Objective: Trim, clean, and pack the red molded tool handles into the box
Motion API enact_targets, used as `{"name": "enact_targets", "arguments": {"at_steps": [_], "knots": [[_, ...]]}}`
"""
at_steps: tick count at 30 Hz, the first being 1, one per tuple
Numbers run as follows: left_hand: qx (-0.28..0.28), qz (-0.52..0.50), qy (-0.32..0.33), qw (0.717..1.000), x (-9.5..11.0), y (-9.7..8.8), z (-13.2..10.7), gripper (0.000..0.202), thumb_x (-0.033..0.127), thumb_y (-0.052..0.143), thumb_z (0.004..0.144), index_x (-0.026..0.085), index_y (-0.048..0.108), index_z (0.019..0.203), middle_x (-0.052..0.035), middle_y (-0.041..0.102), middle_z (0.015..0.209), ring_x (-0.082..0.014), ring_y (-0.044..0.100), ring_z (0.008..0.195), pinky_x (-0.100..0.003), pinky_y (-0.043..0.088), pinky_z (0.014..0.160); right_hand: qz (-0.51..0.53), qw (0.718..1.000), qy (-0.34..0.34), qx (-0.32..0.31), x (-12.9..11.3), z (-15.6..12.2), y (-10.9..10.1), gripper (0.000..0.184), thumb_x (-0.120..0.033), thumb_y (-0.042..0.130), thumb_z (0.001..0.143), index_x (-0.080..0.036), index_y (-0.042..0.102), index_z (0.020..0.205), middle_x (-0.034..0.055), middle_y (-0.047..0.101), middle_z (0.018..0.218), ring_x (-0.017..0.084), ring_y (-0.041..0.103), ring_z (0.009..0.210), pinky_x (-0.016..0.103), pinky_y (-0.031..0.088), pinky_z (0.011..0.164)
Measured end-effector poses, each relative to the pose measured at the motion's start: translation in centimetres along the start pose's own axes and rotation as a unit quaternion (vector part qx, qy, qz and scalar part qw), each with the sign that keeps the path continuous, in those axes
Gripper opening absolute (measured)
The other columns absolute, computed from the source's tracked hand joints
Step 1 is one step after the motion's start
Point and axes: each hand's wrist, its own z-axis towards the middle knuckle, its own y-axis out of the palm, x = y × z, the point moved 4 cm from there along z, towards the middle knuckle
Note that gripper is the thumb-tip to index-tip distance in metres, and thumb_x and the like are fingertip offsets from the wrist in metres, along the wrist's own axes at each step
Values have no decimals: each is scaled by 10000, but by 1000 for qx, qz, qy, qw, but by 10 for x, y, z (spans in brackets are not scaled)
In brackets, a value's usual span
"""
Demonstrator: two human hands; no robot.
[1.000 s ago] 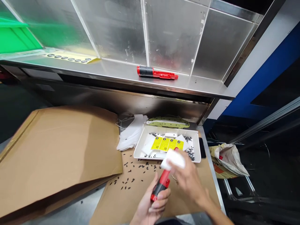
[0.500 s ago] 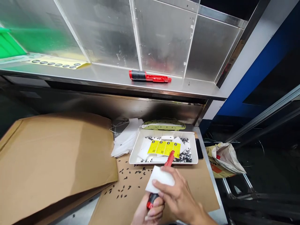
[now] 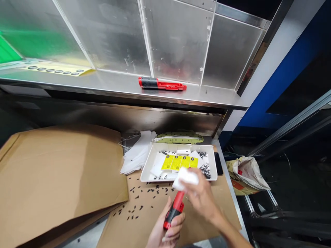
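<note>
Left hand: fingers wrapped round the lower grip, and that left hand (image 3: pixel 168 229) has a firm hold.
Red-and-black part (image 3: pixel 174 210): here it is, tilted in the left hand, base toward 7 o'clock, nose toward 1, above the cardboard sheet (image 3: pixel 204 224).
Right hand: up at 1 o'clock, the right hand (image 3: pixel 203 197) pinches a white cloth (image 3: pixel 184 179), fingers closed on it, over the part's upper end; it's blurred, perhaps paper rather than cloth.
Black bits (image 3: pixel 141 207): scattered over the sheet, from 9 to 11 o'clock.
White tray (image 3: pixel 147 168): at 12, just beyond the hands, with yellow labels (image 3: pixel 178 162) lying inside.
Dark slab (image 3: pixel 218 163): between 1 and 2, right beside the tray.
White strips (image 3: pixel 136 156): a heap between 10 and 11.
Big carton (image 3: pixel 64 168): filling 9 to 10.
Paper bag (image 3: pixel 248 175): out between 2 and 3.
Shelf (image 3: pixel 108 84): and up top, a second red-and-black piece (image 3: pixel 162 84) lies at 12.
</note>
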Motion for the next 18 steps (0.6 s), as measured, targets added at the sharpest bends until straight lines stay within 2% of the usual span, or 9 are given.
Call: {"name": "enact_targets", "arguments": {"at_steps": [3,7,10,12,15,18], "knots": [[4,6,8,1000,1,1,0,495,428,835,691,132,478,519,84,405,373,44,232,295,-45,211,308,66,997,-27,-26,-7,-3,3,350,-158,622,840,-340,714,1125,64,580,1236,217,600,1095,369,552,895],[12,18,-9,1000,-1,0,3,561,554,828,637,136,482,494,79,383,324,37,193,270,-76,196,274,73,996,37,28,-3,-2,-1,333,-125,581,845,-307,734,1079,83,585,1199,225,596,1086,401,551,894],[21,20,9,1000,0,-2,4,536,483,884,586,134,484,513,98,381,341,47,175,285,-59,180,289,107,994,17,-14,-5,-2,3,343,-131,605,820,-314,723,1084,63,599,1196,204,606,1073,360,549,898],[24,23,13,999,1,-3,4,536,485,864,620,139,471,507,93,379,348,46,179,289,-60,174,293,96,995,21,-6,-3,0,4,320,-145,598,819,-302,729,1066,67,608,1177,213,608,1074,374,548,902],[25,32,6,999,0,-3,2,561,547,750,737,159,437,481,86,343,331,32,170,281,-80,173,284,58,996,48,44,-1,-1,3,311,-160,544,856,-267,726,1084,102,593,1192,247,587,1111,441,528,933],[30,39,26,998,2,-5,-1,551,506,745,765,161,417,489,104,316,342,32,143,296,-68,192,309,73,997,1,17,-10,-6,9,346,-184,565,862,-313,693,1156,79,579,1244,228,584,1119,392,536,912]]}}
